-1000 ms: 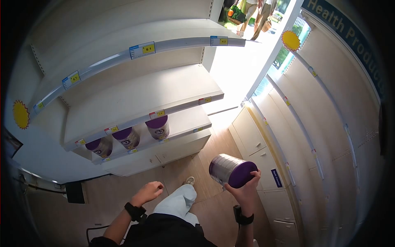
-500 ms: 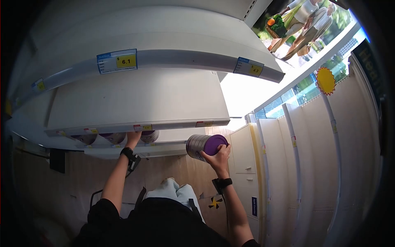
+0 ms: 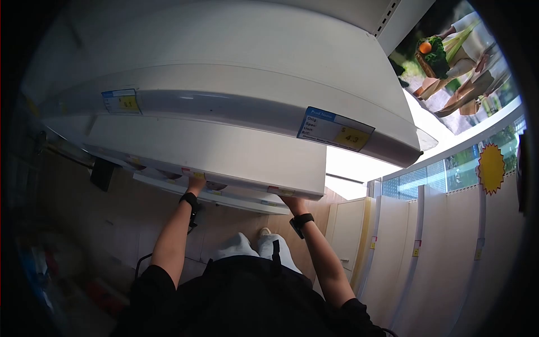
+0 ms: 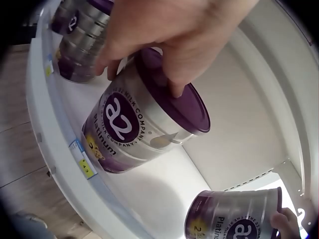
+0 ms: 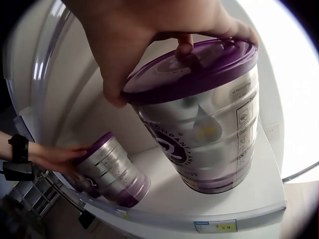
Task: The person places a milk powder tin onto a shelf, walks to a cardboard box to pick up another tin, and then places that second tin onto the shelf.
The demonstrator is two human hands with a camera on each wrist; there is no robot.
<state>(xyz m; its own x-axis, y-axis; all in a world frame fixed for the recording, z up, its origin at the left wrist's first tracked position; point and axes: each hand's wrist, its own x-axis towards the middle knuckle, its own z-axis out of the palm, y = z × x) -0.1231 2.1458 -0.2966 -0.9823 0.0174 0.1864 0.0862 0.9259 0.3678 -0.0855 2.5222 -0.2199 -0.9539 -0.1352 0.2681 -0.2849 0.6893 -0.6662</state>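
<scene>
In the left wrist view, my left hand (image 4: 169,35) lies over the purple lid of a silver a2 can (image 4: 122,124), its thumb and fingers at the lid and rim. The can stands on the low shelf (image 4: 144,199). The right wrist view has my right hand (image 5: 154,30) gripping the lid rim of another can (image 5: 209,129) from above, at the shelf's right part. That can is tilted a little; whether its base touches the shelf I cannot tell. In the head view the upper shelf hides the fingers of my left hand (image 3: 195,184) and right hand (image 3: 295,205).
More cans (image 4: 82,45) stand beyond the left hand's can. Above my hands juts a shelf board (image 3: 224,151), with a higher shelf edge (image 3: 224,106) over it. Other shelving (image 3: 438,241) rises at the right. A price label (image 5: 217,226) marks the low shelf's front edge.
My right hand has carried its can from beside the shelves in under the upper board. My left hand has gone from hanging free to a can on the low shelf. The head view has moved closer.
</scene>
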